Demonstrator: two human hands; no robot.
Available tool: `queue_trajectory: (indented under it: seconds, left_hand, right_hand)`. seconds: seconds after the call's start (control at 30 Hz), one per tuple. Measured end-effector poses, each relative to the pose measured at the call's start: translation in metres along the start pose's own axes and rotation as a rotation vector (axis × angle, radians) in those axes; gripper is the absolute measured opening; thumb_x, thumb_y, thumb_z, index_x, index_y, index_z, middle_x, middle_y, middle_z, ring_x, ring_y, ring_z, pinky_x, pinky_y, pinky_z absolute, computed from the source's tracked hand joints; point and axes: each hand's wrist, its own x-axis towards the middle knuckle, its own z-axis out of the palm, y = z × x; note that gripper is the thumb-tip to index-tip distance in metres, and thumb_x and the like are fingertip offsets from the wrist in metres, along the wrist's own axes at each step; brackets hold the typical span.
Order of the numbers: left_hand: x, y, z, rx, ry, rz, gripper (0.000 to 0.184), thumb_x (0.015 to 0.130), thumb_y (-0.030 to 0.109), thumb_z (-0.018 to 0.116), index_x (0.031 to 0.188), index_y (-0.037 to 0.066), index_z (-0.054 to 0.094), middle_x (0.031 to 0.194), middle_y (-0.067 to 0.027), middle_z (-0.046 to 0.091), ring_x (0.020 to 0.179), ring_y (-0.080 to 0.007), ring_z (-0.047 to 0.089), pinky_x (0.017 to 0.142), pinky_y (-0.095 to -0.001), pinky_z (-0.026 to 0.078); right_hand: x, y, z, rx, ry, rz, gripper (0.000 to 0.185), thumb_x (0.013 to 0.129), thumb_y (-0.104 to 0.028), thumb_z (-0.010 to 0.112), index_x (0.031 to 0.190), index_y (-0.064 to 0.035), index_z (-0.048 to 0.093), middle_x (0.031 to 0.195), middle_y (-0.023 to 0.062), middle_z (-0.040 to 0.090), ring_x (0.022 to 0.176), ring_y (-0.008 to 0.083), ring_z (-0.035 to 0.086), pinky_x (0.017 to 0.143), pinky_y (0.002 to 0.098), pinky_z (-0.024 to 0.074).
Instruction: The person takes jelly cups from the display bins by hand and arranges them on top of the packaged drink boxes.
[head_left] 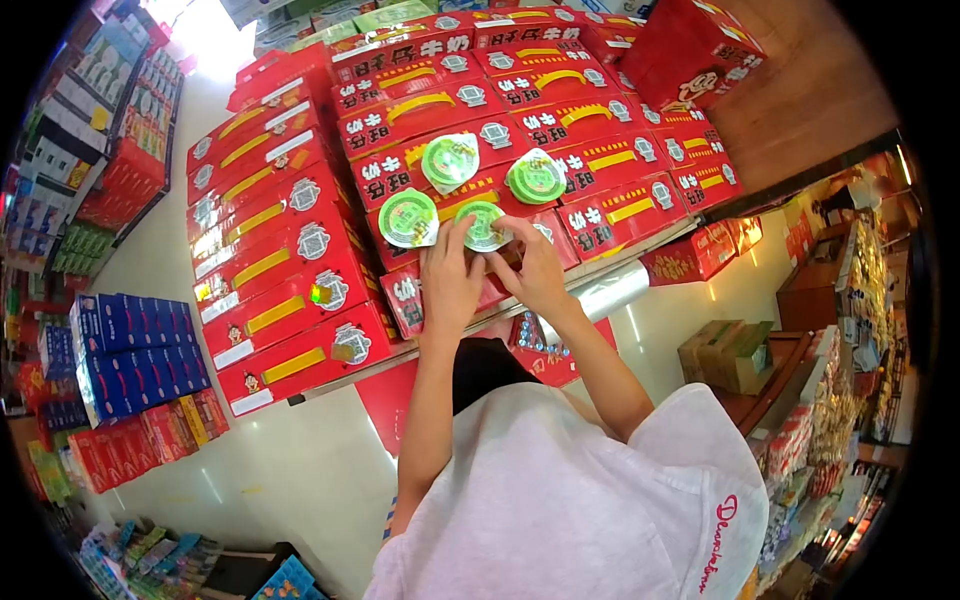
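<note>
Four small cups with green and white foil lids stand on red milk cartons; several show clearly, among them a back cup [450, 162], a right cup [537, 177] and a left cup [408, 217]. The nearest green-lidded cup [481, 222] sits between both my hands. My left hand [451, 282] has its fingers bent against that cup's left and near side. On its right edge, the fingers of my right hand [534, 268] are curled, with thumb and forefinger close together. My fingers cover part of its rim.
Stacked red milk cartons [415, 108] with yellow handles fill the display. One carton [690, 50] stands raised at the back right. Blue boxes [140, 345] are stacked to the left, cardboard boxes [728, 355] to the right. Shelves line both sides.
</note>
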Motion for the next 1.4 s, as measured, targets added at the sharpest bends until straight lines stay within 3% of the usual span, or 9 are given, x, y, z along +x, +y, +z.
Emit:
queue_trajectory:
  seconds: [0.13,0.2,0.23,0.8,0.9,0.97,1.23,1.3,1.4]
  left_hand:
    - [0.002,-0.001,0.001,-0.037,-0.002,-0.020,0.052,0.075,0.001,0.065,0.124,0.005,0.050,0.116,-0.0174,0.055,0.109,-0.0383,0.052,0.095,-0.0468,0.039]
    - [0.002,-0.003,0.002,-0.016,0.005,0.000,0.052,0.075,0.001,0.065,0.125,0.005,0.049,0.117,-0.0179,0.055,0.110,-0.0386,0.052,0.095,-0.0470,0.039]
    - [0.002,-0.002,0.001,0.008,0.013,0.021,0.052,0.075,0.000,0.064,0.125,0.004,0.049,0.116,-0.0181,0.055,0.109,-0.0387,0.052,0.096,-0.0469,0.039]
    - [-0.002,0.000,0.007,0.000,0.014,-0.078,0.065,0.076,-0.002,0.065,0.135,0.003,0.037,0.119,-0.0216,0.054,0.109,-0.0400,0.052,0.095,-0.0470,0.038]
    - [-0.001,0.003,0.006,-0.122,0.038,-0.119,0.060,0.076,-0.001,0.065,0.131,0.002,0.041,0.117,-0.0214,0.055,0.109,-0.0390,0.053,0.095,-0.0460,0.038]
    - [0.000,-0.004,0.006,0.097,-0.032,-0.004,0.051,0.076,0.000,0.066,0.124,0.002,0.048,0.116,-0.0213,0.056,0.108,-0.0383,0.054,0.094,-0.0453,0.039]
    - [0.002,-0.002,0.007,0.081,-0.006,-0.026,0.042,0.077,0.002,0.068,0.116,0.004,0.054,0.114,-0.0196,0.057,0.106,-0.0377,0.054,0.090,-0.0447,0.041]
    - [0.002,-0.002,0.007,0.061,-0.004,-0.031,0.041,0.077,0.002,0.068,0.116,0.004,0.054,0.114,-0.0191,0.057,0.106,-0.0374,0.054,0.089,-0.0446,0.041]
    - [0.003,0.000,0.007,0.057,0.002,-0.014,0.040,0.079,0.002,0.068,0.117,0.003,0.053,0.112,-0.0197,0.058,0.105,-0.0363,0.055,0.088,-0.0441,0.041]
  right_hand:
    - [0.002,-0.001,0.001,0.129,0.005,0.086,0.047,0.076,-0.009,0.072,0.117,-0.0088,0.050,0.107,0.0126,0.060,0.090,0.0290,0.062,0.074,0.0382,0.0491]
    - [0.010,-0.001,-0.004,-0.045,-0.010,-0.143,0.038,0.074,-0.007,0.072,0.108,-0.0097,0.057,0.110,0.0114,0.060,0.092,0.0296,0.062,0.074,0.0385,0.0496]
    - [0.011,-0.003,-0.003,0.007,-0.003,-0.092,0.031,0.072,-0.006,0.072,0.100,-0.0094,0.060,0.112,0.0109,0.059,0.095,0.0306,0.061,0.076,0.0389,0.0501]
    - [0.009,0.000,-0.005,-0.040,0.004,-0.113,0.031,0.073,-0.007,0.072,0.102,-0.0082,0.061,0.115,0.0113,0.059,0.100,0.0308,0.061,0.081,0.0381,0.0509]
    - [0.007,0.003,-0.003,-0.044,0.007,-0.123,0.032,0.076,-0.011,0.070,0.106,-0.0101,0.059,0.117,0.0105,0.058,0.097,0.0317,0.061,0.081,0.0397,0.0499]
    - [0.007,0.002,-0.005,-0.043,-0.006,-0.118,0.034,0.076,-0.011,0.070,0.108,-0.0100,0.058,0.117,0.0113,0.058,0.097,0.0321,0.061,0.081,0.0400,0.0499]
    - [0.005,0.005,-0.002,0.089,-0.041,0.039,0.053,0.075,-0.008,0.072,0.122,-0.0089,0.046,0.114,0.0161,0.056,0.093,0.0346,0.060,0.079,0.0409,0.0499]
    - [0.009,0.004,-0.001,0.096,0.158,-0.141,0.058,0.074,-0.005,0.073,0.123,-0.0097,0.044,0.111,0.0161,0.053,0.087,0.0341,0.059,0.075,0.0397,0.0496]
    - [0.003,0.007,0.003,0.104,0.234,-0.068,0.056,0.072,-0.003,0.075,0.119,-0.0102,0.047,0.112,0.0173,0.050,0.094,0.0325,0.056,0.072,0.0362,0.0482]
